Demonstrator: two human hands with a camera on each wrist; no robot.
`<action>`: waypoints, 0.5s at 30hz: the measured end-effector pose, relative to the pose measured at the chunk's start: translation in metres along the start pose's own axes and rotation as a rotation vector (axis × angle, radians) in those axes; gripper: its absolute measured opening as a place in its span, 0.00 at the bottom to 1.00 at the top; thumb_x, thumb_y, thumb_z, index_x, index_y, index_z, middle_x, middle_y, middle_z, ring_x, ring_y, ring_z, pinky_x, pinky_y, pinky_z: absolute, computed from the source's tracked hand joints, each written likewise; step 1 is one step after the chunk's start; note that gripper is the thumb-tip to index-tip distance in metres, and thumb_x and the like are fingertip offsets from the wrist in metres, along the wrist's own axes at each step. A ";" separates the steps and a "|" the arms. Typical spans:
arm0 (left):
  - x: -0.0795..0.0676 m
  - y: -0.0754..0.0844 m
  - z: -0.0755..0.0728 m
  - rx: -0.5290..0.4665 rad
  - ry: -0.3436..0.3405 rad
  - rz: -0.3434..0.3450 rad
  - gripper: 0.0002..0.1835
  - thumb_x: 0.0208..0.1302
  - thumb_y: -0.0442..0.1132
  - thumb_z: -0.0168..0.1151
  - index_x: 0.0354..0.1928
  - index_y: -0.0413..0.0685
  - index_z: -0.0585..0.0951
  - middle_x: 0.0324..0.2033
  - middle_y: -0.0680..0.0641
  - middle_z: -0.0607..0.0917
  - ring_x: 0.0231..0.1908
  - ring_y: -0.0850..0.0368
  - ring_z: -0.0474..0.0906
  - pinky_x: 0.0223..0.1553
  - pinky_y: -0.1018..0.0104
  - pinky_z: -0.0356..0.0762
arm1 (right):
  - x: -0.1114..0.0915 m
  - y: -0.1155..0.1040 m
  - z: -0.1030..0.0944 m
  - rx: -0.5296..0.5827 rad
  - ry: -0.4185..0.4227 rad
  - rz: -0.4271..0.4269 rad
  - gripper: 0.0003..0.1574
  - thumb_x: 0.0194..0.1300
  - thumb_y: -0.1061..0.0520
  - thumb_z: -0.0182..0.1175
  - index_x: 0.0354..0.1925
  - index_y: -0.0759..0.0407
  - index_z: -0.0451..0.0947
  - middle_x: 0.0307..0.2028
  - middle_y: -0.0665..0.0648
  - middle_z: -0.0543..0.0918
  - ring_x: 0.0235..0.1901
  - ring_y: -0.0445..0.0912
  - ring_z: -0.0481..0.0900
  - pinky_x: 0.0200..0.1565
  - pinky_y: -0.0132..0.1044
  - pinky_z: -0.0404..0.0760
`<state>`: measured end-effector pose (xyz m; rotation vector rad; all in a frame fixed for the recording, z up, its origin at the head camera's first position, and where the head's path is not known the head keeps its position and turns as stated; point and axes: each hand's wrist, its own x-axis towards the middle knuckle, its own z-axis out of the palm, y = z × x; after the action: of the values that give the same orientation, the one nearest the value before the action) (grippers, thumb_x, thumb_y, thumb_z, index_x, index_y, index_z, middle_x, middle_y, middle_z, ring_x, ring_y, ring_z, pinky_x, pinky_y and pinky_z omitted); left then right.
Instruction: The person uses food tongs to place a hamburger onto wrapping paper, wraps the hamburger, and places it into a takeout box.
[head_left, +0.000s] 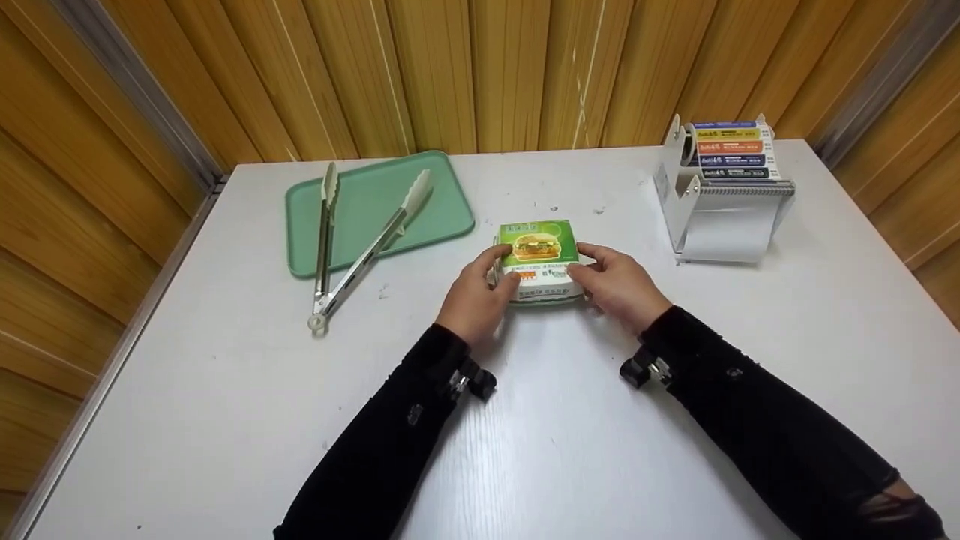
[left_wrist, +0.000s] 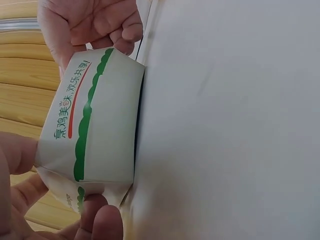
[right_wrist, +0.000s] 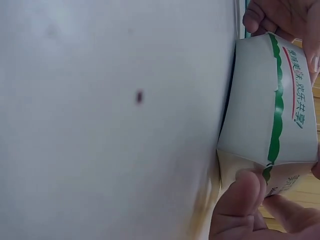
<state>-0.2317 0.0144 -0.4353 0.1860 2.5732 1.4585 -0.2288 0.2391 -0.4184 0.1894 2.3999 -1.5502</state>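
Note:
A closed green and white paper burger box [head_left: 537, 234] with a burger picture on its lid sits on the white table. My left hand [head_left: 475, 297] grips its left side, thumb near the front corner. On the opposite side my right hand [head_left: 621, 288] holds the box the same way. The left wrist view shows the box's white front [left_wrist: 112, 120] with a scalloped green band, close to the tabletop. From the right wrist, the fingers [right_wrist: 240, 197] of my right hand pinch the lower corner. The inside of the box is hidden.
Back left, a green tray [head_left: 375, 202] lies on the table. Metal tongs [head_left: 365, 257] with pale tips rest spread across its front edge. Toward the back right stands a white holder [head_left: 671, 206] with several coloured label rolls [head_left: 731, 147]. Wood-pattern panels [head_left: 510, 75] border the table.

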 end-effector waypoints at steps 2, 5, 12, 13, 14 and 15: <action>0.001 0.000 0.000 -0.001 0.002 -0.015 0.29 0.79 0.50 0.58 0.78 0.64 0.68 0.74 0.43 0.75 0.67 0.48 0.77 0.69 0.51 0.74 | 0.000 -0.001 0.001 0.013 -0.001 0.001 0.42 0.78 0.48 0.57 0.82 0.54 0.58 0.54 0.61 0.80 0.31 0.42 0.76 0.32 0.31 0.78; 0.003 0.000 0.000 0.008 0.005 -0.031 0.30 0.80 0.51 0.57 0.79 0.66 0.66 0.74 0.42 0.75 0.64 0.48 0.80 0.66 0.51 0.77 | 0.001 -0.001 0.001 0.021 -0.004 0.005 0.41 0.79 0.47 0.56 0.83 0.52 0.57 0.51 0.58 0.79 0.31 0.42 0.76 0.33 0.32 0.79; 0.007 -0.002 0.001 0.006 0.016 -0.037 0.32 0.80 0.52 0.57 0.82 0.67 0.63 0.80 0.47 0.66 0.79 0.48 0.63 0.79 0.51 0.62 | 0.006 0.002 -0.001 0.061 -0.015 0.036 0.41 0.80 0.45 0.56 0.83 0.51 0.57 0.55 0.59 0.81 0.39 0.44 0.78 0.39 0.32 0.81; 0.007 -0.002 0.001 -0.001 0.011 -0.039 0.33 0.80 0.52 0.57 0.82 0.68 0.62 0.80 0.48 0.66 0.79 0.49 0.63 0.79 0.51 0.62 | 0.006 0.003 -0.003 0.070 -0.018 0.046 0.41 0.81 0.44 0.55 0.83 0.51 0.57 0.56 0.58 0.81 0.40 0.44 0.79 0.40 0.32 0.81; 0.006 -0.002 0.001 -0.005 0.008 -0.035 0.32 0.80 0.52 0.56 0.82 0.68 0.62 0.80 0.49 0.65 0.78 0.49 0.64 0.78 0.51 0.62 | 0.006 0.004 -0.004 0.079 -0.021 0.055 0.41 0.81 0.44 0.55 0.83 0.52 0.57 0.56 0.58 0.81 0.41 0.44 0.79 0.41 0.32 0.82; 0.006 -0.002 0.001 -0.008 0.006 -0.030 0.32 0.81 0.52 0.55 0.82 0.69 0.61 0.81 0.49 0.65 0.78 0.49 0.65 0.78 0.51 0.62 | 0.005 0.005 -0.005 0.088 -0.025 0.063 0.41 0.81 0.44 0.54 0.83 0.53 0.56 0.56 0.58 0.81 0.42 0.44 0.80 0.42 0.32 0.82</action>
<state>-0.2377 0.0156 -0.4383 0.1417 2.5633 1.4617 -0.2335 0.2451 -0.4221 0.2589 2.2863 -1.6205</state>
